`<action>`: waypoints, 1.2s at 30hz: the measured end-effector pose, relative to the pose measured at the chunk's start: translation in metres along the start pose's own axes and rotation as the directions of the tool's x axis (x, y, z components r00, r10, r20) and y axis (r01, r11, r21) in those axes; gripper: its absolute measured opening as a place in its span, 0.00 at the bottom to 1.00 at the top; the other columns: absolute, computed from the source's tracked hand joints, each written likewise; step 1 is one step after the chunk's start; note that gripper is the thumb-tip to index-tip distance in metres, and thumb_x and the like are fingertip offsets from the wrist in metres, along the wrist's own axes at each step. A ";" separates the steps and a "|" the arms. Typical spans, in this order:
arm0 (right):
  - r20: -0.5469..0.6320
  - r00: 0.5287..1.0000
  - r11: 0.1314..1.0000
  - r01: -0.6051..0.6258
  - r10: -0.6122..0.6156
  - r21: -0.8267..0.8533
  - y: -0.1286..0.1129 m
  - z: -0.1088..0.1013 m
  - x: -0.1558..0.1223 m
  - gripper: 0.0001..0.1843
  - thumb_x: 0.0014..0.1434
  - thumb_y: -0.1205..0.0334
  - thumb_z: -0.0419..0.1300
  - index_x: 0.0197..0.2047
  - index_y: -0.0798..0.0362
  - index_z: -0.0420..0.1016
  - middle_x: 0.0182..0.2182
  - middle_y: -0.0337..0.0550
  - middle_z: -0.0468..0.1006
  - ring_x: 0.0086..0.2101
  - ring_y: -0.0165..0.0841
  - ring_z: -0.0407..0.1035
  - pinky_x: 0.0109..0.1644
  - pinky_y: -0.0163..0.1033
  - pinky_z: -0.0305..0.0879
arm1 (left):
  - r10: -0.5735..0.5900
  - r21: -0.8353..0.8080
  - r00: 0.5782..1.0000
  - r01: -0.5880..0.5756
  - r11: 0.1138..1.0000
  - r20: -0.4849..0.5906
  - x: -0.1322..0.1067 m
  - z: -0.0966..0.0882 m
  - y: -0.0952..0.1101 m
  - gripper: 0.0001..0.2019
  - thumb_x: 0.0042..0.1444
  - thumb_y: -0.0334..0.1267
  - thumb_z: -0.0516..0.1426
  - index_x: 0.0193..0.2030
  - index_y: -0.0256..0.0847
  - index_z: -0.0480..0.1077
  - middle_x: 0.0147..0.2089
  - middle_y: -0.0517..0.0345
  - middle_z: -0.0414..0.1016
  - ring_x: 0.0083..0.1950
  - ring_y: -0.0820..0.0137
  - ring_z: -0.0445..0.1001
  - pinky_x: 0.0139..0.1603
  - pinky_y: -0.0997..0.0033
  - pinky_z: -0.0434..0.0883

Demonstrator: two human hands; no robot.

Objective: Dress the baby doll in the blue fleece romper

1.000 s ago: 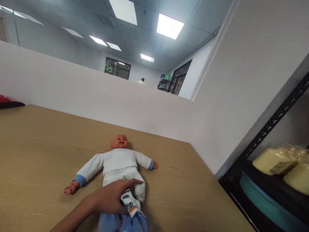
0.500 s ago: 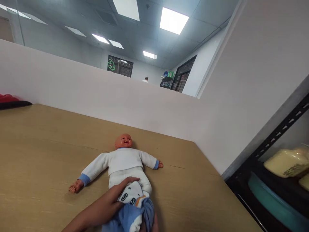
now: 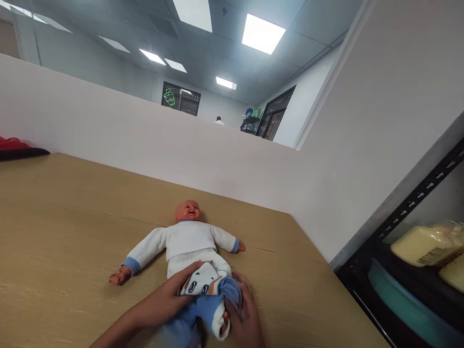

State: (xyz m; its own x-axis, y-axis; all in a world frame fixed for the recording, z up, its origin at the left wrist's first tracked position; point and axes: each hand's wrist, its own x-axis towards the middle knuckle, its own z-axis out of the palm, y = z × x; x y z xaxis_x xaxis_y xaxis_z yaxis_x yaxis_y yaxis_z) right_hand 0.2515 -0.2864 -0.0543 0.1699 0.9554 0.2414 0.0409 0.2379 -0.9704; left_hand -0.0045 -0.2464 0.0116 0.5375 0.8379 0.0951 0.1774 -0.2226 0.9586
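A baby doll lies on its back on the wooden tabletop, arms spread wide, in a white top with blue cuffs. Blue-and-white pants with an embroidered cartoon face cover its lower body, and part of a foot shows at one white leg cuff. My left hand is closed on the left side of the pants, thumb below and fingers over the white part. On the other side, my right hand grips the bunched blue fabric by the doll's leg; some of its fingers are hidden.
Behind the table runs a white partition. A black shelf rack on the right holds wrapped yellowish packs and a teal basin. Red cloth lies at the far left. A person is visible beyond the partition.
My right hand has come up into view along the right side of the pants. The doll's leg and pants have shifted slightly up and right; my left hand keeps its hold.
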 end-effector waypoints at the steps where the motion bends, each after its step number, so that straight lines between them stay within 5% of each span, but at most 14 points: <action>1: 0.011 1.000 1.000 0.000 -0.001 0.023 -0.013 0.003 0.004 0.32 0.60 0.40 0.71 0.61 0.48 0.77 0.66 0.52 0.73 0.65 0.42 0.70 0.68 0.38 0.68 | -0.011 -0.034 1.000 0.012 0.999 0.017 0.001 0.001 0.002 0.39 0.60 0.47 0.62 0.77 0.46 0.57 0.80 0.48 0.59 0.79 0.50 0.57 0.81 0.46 0.51; 5: 0.128 0.992 0.987 -0.034 0.014 0.160 -0.027 0.014 0.022 0.33 0.57 0.33 0.71 0.57 0.46 0.78 0.56 0.49 0.83 0.55 0.41 0.78 0.60 0.39 0.74 | -0.002 -0.190 0.999 0.010 0.982 0.042 0.006 0.005 0.012 0.57 0.45 0.44 0.72 0.79 0.45 0.50 0.79 0.47 0.61 0.79 0.49 0.57 0.80 0.44 0.52; 10: 0.231 0.973 0.989 -0.047 0.013 0.142 -0.020 0.012 0.060 0.32 0.56 0.36 0.73 0.52 0.51 0.80 0.48 0.50 0.87 0.50 0.43 0.80 0.57 0.43 0.76 | 0.075 -0.123 0.994 -0.085 0.989 -0.083 0.015 0.001 0.019 0.42 0.54 0.44 0.66 0.75 0.46 0.59 0.78 0.50 0.62 0.79 0.52 0.58 0.81 0.48 0.51; 15: 0.326 0.944 0.991 0.001 -0.045 0.135 -0.028 0.015 0.068 0.26 0.58 0.42 0.73 0.52 0.50 0.81 0.47 0.47 0.85 0.48 0.40 0.79 0.55 0.41 0.75 | 0.093 -0.057 0.976 -0.106 0.993 -0.199 0.023 0.007 0.014 0.38 0.51 0.36 0.61 0.71 0.42 0.59 0.69 0.45 0.72 0.67 0.53 0.72 0.72 0.55 0.66; 19: 0.370 0.929 0.991 -0.058 0.010 0.119 -0.004 0.016 0.057 0.32 0.51 0.46 0.78 0.55 0.50 0.81 0.54 0.49 0.83 0.53 0.46 0.78 0.59 0.45 0.76 | 0.060 -0.029 0.898 -0.080 0.996 -0.437 0.029 0.016 0.002 0.36 0.50 0.37 0.60 0.67 0.40 0.59 0.66 0.40 0.71 0.64 0.50 0.73 0.69 0.52 0.66; 22: 0.249 0.958 0.983 -0.169 0.145 0.077 0.031 0.016 0.053 0.41 0.41 0.39 0.81 0.54 0.51 0.82 0.51 0.50 0.86 0.54 0.51 0.79 0.60 0.50 0.76 | 0.066 -0.001 0.857 -0.077 0.997 -0.511 0.033 0.018 -0.009 0.35 0.45 0.35 0.59 0.64 0.41 0.62 0.66 0.41 0.72 0.68 0.48 0.69 0.71 0.50 0.63; 25: 0.051 0.980 0.973 -0.198 0.193 0.119 0.051 0.014 0.056 0.46 0.38 0.35 0.81 0.56 0.52 0.81 0.57 0.52 0.83 0.60 0.54 0.75 0.63 0.51 0.74 | 0.068 0.004 0.861 -0.076 0.997 -0.505 0.035 0.020 -0.016 0.34 0.46 0.35 0.59 0.63 0.42 0.63 0.63 0.44 0.74 0.67 0.48 0.70 0.70 0.51 0.64; 31: 0.297 0.930 0.956 -0.264 0.217 0.127 0.048 0.000 0.067 0.41 0.46 0.41 0.80 0.59 0.51 0.79 0.59 0.52 0.82 0.60 0.51 0.75 0.64 0.50 0.73 | 0.031 0.004 0.895 -0.033 0.999 -0.444 0.029 0.022 -0.017 0.35 0.50 0.34 0.55 0.68 0.40 0.60 0.65 0.43 0.73 0.68 0.50 0.70 0.71 0.51 0.64; 36: 0.355 0.927 0.955 -0.207 0.122 0.212 0.034 0.001 0.068 0.30 0.53 0.34 0.74 0.45 0.50 0.82 0.45 0.45 0.85 0.47 0.43 0.79 0.53 0.42 0.76 | 0.040 0.010 0.927 -0.039 0.999 -0.372 0.022 0.016 -0.017 0.33 0.51 0.35 0.53 0.68 0.37 0.61 0.67 0.40 0.72 0.69 0.52 0.69 0.73 0.53 0.62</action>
State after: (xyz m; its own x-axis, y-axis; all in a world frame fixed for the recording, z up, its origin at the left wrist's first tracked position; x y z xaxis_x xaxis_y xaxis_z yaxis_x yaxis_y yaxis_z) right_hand 0.2635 -0.2130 -0.0710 -0.1871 0.9766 0.1056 -0.2043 0.0664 -0.9766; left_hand 0.0180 -0.2320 -0.0067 0.1992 0.9535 0.2264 0.1646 -0.2603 0.9514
